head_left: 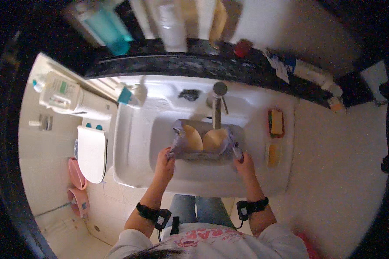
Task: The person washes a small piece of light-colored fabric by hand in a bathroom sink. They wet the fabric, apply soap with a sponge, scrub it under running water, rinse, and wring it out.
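Note:
A bra [191,138] with beige cup linings and greyish-lavender fabric is stretched between my two hands over the white sink [201,183]. Its left side is gripped by my left hand [165,164]. On the other side, my right hand [246,165] pinches the fabric near the end. Both cups face up, with their inner sides showing. The spout of the metal faucet [217,111] reaches over the bra, close to the right cup. Whether water is running cannot be made out. Part of the basin floor is hidden beneath the bra.
A soap bar in a dish [276,123] and a yellowish bar [273,154] lie on the sink's right ledge. A dark clump [189,94] sits behind. Left stands a toilet [92,153] with a jug [60,92] on its tank. Several bottles [171,29] line the dark shelf [168,66].

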`<action>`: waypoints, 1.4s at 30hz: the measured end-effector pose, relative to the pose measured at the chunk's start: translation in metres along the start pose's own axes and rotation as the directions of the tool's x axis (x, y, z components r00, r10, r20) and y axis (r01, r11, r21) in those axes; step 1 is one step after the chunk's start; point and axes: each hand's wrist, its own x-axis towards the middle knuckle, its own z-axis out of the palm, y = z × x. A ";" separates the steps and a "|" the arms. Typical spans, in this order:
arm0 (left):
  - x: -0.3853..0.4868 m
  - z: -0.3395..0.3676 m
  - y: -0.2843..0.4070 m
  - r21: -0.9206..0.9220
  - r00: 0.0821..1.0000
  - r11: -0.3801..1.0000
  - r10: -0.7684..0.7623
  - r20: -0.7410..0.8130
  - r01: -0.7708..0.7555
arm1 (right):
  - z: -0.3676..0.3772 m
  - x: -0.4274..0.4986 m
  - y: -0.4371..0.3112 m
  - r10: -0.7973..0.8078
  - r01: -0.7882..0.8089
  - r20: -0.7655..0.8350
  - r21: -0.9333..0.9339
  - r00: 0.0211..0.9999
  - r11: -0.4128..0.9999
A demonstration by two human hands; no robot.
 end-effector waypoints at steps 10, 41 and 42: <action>-0.028 0.025 0.088 -0.526 0.900 0.759 -0.179 0.398 0.384 | -0.032 -0.020 -0.062 0.197 -0.228 0.148 0.230 0.969 0.946; 0.050 0.107 -0.030 0.598 0.927 0.793 -0.301 0.223 0.114 | 0.100 0.083 0.065 -0.702 0.314 0.135 -0.940 0.699 0.131; 0.050 0.111 -0.031 0.616 0.918 0.780 -0.319 0.235 0.113 | 0.106 0.080 0.060 -0.602 0.300 0.110 -0.927 0.791 0.226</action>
